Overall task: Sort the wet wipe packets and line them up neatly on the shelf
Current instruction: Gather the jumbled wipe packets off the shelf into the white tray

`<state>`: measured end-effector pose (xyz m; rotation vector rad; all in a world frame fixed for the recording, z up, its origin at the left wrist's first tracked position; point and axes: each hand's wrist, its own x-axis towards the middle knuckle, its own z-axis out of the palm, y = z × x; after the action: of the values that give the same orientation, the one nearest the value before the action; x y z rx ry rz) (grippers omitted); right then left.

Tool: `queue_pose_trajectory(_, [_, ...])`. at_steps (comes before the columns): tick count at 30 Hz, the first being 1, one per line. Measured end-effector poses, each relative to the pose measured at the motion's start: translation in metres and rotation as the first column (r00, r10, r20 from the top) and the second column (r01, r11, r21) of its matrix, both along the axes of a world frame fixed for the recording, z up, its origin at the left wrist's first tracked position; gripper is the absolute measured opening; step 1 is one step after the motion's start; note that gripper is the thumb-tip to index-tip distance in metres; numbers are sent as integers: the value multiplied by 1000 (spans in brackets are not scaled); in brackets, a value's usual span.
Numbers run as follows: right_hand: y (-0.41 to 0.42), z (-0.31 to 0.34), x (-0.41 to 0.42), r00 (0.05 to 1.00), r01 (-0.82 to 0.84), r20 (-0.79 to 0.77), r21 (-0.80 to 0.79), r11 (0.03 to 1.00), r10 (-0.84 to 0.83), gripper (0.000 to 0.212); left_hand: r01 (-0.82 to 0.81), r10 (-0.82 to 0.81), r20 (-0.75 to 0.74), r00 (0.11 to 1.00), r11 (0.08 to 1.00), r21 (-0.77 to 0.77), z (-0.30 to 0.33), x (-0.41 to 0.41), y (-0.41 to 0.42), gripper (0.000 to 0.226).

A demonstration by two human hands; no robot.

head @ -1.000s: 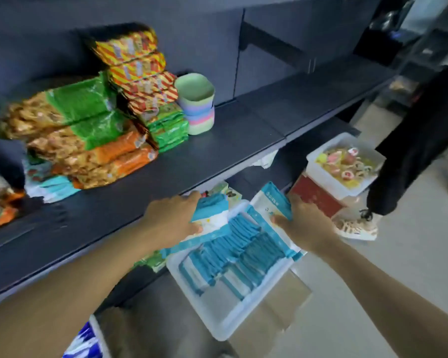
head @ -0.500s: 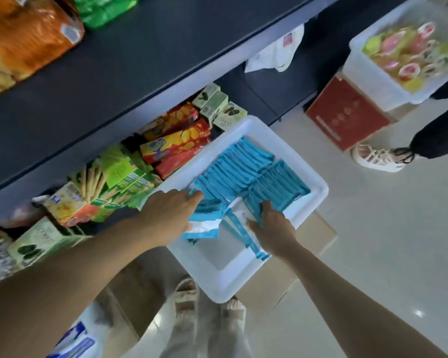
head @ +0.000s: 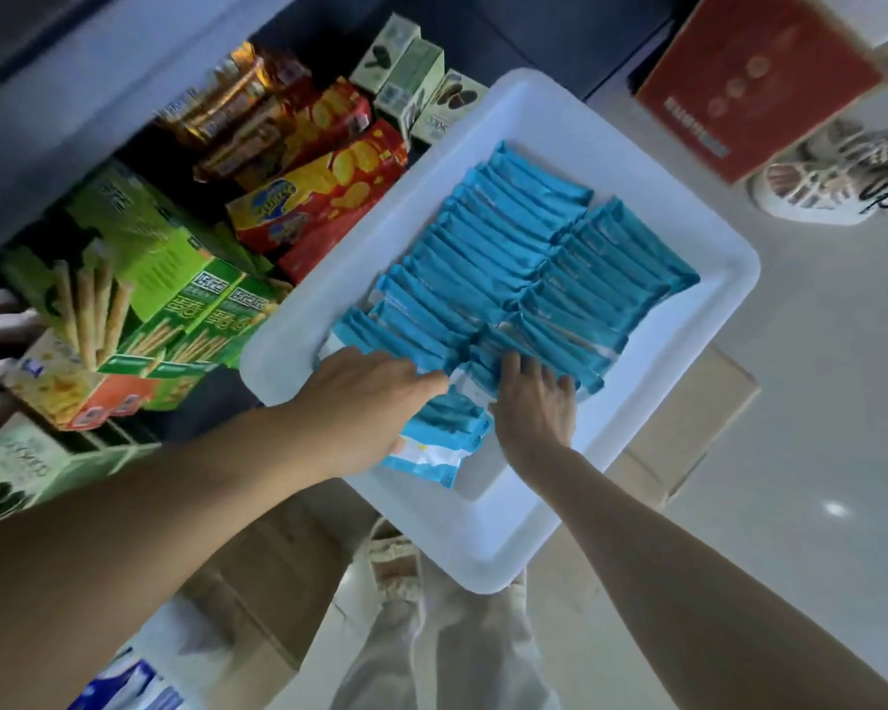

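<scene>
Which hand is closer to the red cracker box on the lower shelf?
Left. The left hand sits at the tray's shelf-side edge, just below the red cracker box, holding wet wipe packets. The right hand is further into the tray, farther from the box.

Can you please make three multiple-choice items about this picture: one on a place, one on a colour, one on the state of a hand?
1. Where do most of the wet wipe packets lie?
A. in the white tray
B. on the floor
C. in the red box

2. What colour is most of each packet?
A. green
B. blue
C. orange

3. What does the left hand do?
A. hangs idle beside the tray
B. holds a small stack of packets
C. holds a biscuit box

Answers: 1 A, the packets stand in two rows inside the tray. 2 B, the wrappers are blue with some white. 3 B, packets stick out from under its palm, while the right hand reaches into the rows.
</scene>
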<state>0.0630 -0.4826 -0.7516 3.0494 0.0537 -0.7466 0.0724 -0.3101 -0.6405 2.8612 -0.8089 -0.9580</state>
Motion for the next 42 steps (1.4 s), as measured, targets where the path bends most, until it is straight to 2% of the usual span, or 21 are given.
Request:
queue_pose_trajectory(3, [-9, 2, -1, 993, -59, 103, -15, 998, 60, 53, 49, -49, -26, 998, 999, -8, -9, -3, -7, 51])
queue_pose_trajectory(8, [-31, 26, 23, 999, -15, -27, 230, 973, 21, 61, 130, -131, -34, 991, 991, -22, -28, -12, -26, 51])
queue_pose_trajectory(12, [-51, 45, 29, 996, 72, -77, 304, 950, -50, 44, 202, -204, -24, 979, 978, -50, -47, -15, -50, 51])
queue_pose_trajectory(17, [-66, 50, 27, 994, 105, -48, 351, 930, -94, 34, 245, -253, -63, 965, 963, -109, -80, -13, -68, 52])
queue_pose_trajectory(21, [-66, 46, 27, 994, 107, -50, 372, 922, -95, 32, 217, -218, 13, 976, 957, -191, -104, -10, -70, 58])
queue_pose_trajectory(25, [-64, 45, 25, 995, 93, -61, 367, 926, -76, 33, 260, -215, 218, 952, 943, -205, -113, -26, -61, 53])
queue_pose_trajectory(29, [-63, 55, 23, 997, 65, -71, 365, 929, -42, 38, 98, -37, 285, 958, 974, -202, -98, -28, -53, 64])
queue_pose_trajectory(34, [-53, 94, 26, 995, -21, -88, 352, 936, 55, 49, -141, 163, 196, 967, 983, -117, -33, 2, -35, 60])
queue_pose_trajectory(38, [-36, 156, 35, 990, -120, -27, 370, 921, 139, 51, -367, 374, 83, 924, 926, -85, 45, 17, -15, 48])
queue_pose_trajectory(42, [-17, 232, 50, 968, -249, 69, 359, 900, 240, 57, -471, 479, 119, 870, 877, -93, 128, 15, 7, 44])
